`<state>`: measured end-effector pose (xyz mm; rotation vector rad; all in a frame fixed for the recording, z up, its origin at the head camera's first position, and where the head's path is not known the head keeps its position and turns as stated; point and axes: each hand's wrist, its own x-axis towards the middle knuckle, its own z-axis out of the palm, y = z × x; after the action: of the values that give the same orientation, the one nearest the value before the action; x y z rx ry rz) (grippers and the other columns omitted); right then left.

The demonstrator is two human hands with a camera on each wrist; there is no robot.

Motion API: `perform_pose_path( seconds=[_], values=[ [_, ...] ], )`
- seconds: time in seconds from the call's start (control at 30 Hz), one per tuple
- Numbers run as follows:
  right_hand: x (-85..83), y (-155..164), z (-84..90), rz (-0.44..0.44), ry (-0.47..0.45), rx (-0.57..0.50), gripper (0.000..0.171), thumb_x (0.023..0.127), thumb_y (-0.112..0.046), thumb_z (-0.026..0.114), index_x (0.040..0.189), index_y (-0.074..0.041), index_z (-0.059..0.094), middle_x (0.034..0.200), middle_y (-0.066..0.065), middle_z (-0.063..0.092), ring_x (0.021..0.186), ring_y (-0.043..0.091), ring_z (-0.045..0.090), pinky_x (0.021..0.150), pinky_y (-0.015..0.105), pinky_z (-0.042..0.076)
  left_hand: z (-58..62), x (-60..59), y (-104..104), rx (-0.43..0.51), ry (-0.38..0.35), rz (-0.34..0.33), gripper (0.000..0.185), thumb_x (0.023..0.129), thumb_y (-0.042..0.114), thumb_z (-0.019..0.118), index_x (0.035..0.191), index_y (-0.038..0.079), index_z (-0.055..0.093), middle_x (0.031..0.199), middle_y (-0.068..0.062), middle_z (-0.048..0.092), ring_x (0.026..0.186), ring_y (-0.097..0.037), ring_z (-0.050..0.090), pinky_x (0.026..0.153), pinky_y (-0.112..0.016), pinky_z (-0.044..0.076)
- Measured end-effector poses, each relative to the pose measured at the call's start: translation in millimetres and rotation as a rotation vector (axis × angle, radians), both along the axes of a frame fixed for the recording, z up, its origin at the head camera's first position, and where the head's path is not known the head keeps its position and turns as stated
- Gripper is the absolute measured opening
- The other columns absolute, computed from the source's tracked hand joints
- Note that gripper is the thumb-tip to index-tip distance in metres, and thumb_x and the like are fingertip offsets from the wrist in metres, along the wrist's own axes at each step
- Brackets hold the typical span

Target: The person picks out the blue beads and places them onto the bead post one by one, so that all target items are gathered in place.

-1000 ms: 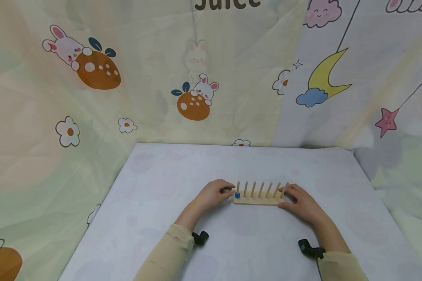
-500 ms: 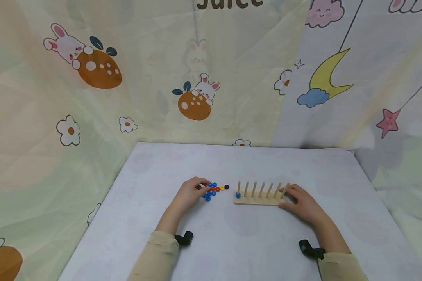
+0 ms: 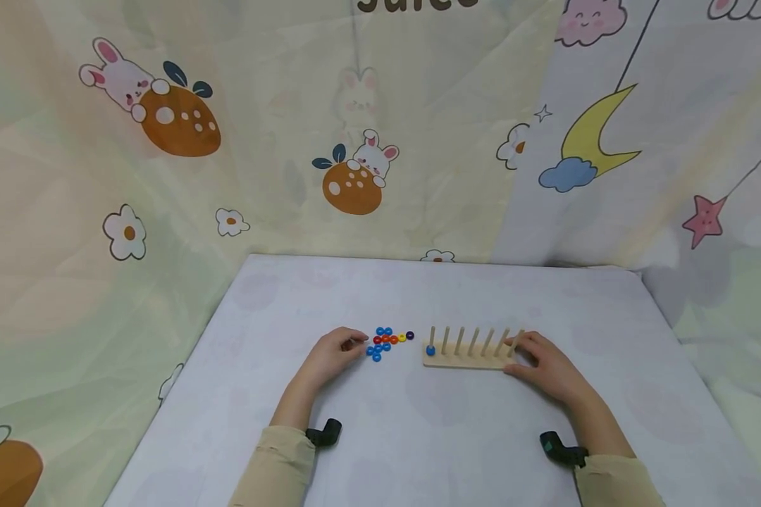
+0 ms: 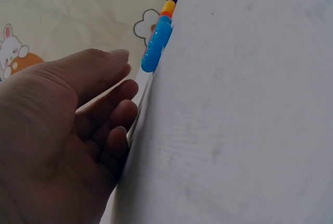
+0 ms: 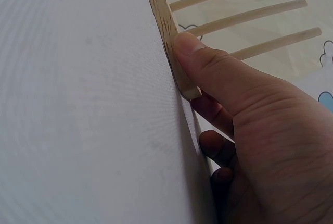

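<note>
Beads [image 3: 385,339] lay exposed on table [image 3: 456,436], free to pick: left hand [image 3: 336,353] had just drawn aside, fingers relaxed, empty. Right hand [image 3: 544,360] gripped pegboard [image 3: 463,362]; one blue bead [image 3: 430,351] on its leftmost peg [image 3: 432,334].

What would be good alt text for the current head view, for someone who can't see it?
A person's right hand grips the right end of a wooden peg board, whose leftmost peg carries one blue bead. The left hand, fingers loosely curled, is beside loose blue, red, yellow and dark beads on a white table. Cartoon-print cloth hangs behind.
</note>
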<state>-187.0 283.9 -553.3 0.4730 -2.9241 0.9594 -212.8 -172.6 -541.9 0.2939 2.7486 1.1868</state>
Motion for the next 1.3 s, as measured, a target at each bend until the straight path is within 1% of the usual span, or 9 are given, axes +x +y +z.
perform_pose_path(
  seconds=[0.17, 0.33, 0.47, 0.63, 0.87, 1.0, 1.3],
  values=[
    [-0.4, 0, 0.1, 0.002, 0.0, -0.001, 0.051, 0.084, -0.044, 0.076, 0.125, -0.016, 0.063, 0.123, 0.008, 0.059, 0.121, 0.035, 0.053, 0.099, 0.057, 0.041, -3.3, -1.4, 1, -0.019, 0.018, -0.054, 0.024, 0.092, 0.028, 0.07, 0.116, 0.027, 0.07, 0.105, 0.009, 0.064, 0.091, -0.011, 0.056, 0.083, -0.033, 0.048],
    [-0.8, 1, -1.2, 0.003, 0.005, -0.004, 0.051, 0.084, -0.045, 0.076, 0.124, -0.016, 0.064, 0.121, 0.007, 0.059, 0.12, 0.034, 0.054, 0.099, 0.056, 0.042, -5.3, -1.4, 3, -0.061, 0.053, -0.078, 0.025, 0.092, 0.031, 0.071, 0.116, 0.025, 0.07, 0.11, 0.008, 0.064, 0.094, -0.01, 0.056, 0.087, -0.035, 0.048],
    [-0.8, 1, -1.8, 0.004, 0.005, -0.003, 0.05, 0.084, -0.045, 0.076, 0.124, -0.017, 0.064, 0.12, 0.006, 0.06, 0.119, 0.033, 0.054, 0.098, 0.056, 0.042, -5.8, -1.5, 5, -0.091, 0.076, -0.082, 0.025, 0.092, 0.031, 0.071, 0.116, 0.024, 0.071, 0.112, 0.007, 0.064, 0.095, -0.01, 0.056, 0.087, -0.034, 0.049],
    [-0.4, 2, -1.3, 0.004, 0.011, 0.003, 0.049, 0.084, -0.045, 0.076, 0.123, -0.017, 0.064, 0.121, 0.007, 0.06, 0.12, 0.034, 0.054, 0.098, 0.057, 0.042, -4.6, -0.4, 8, -0.102, 0.096, -0.079, 0.022, 0.091, 0.029, 0.072, 0.113, 0.023, 0.072, 0.11, 0.007, 0.064, 0.094, -0.01, 0.056, 0.086, -0.034, 0.049],
    [-1.4, 1, -0.8, 0.006, 0.008, 0.005, 0.049, 0.084, -0.044, 0.077, 0.122, -0.016, 0.065, 0.121, 0.007, 0.059, 0.121, 0.033, 0.054, 0.099, 0.056, 0.042, -2.9, 1.9, 10, -0.112, 0.094, -0.054, 0.017, 0.091, 0.028, 0.072, 0.108, 0.025, 0.072, 0.107, 0.009, 0.063, 0.091, -0.009, 0.054, 0.084, -0.032, 0.048],
    [-1.9, 1, -1.1, 0.006, 0.009, 0.001, 0.049, 0.083, -0.044, 0.077, 0.122, -0.016, 0.065, 0.122, 0.007, 0.059, 0.121, 0.034, 0.053, 0.1, 0.056, 0.042, -3.7, 1.5, 10, -0.124, 0.107, -0.056, 0.017, 0.092, 0.028, 0.072, 0.108, 0.025, 0.071, 0.107, 0.008, 0.063, 0.09, -0.009, 0.054, 0.083, -0.032, 0.048],
    [-2.1, 2, -2.8, 0.003, 0.0, 0.001, 0.05, 0.083, -0.045, 0.077, 0.122, -0.017, 0.065, 0.122, 0.007, 0.059, 0.122, 0.034, 0.053, 0.101, 0.057, 0.041, -5.9, -1.3, 9, -0.107, 0.075, -0.03, 0.018, 0.092, 0.032, 0.07, 0.11, 0.027, 0.07, 0.104, 0.01, 0.062, 0.088, -0.009, 0.054, 0.081, -0.031, 0.047]
  ],
)
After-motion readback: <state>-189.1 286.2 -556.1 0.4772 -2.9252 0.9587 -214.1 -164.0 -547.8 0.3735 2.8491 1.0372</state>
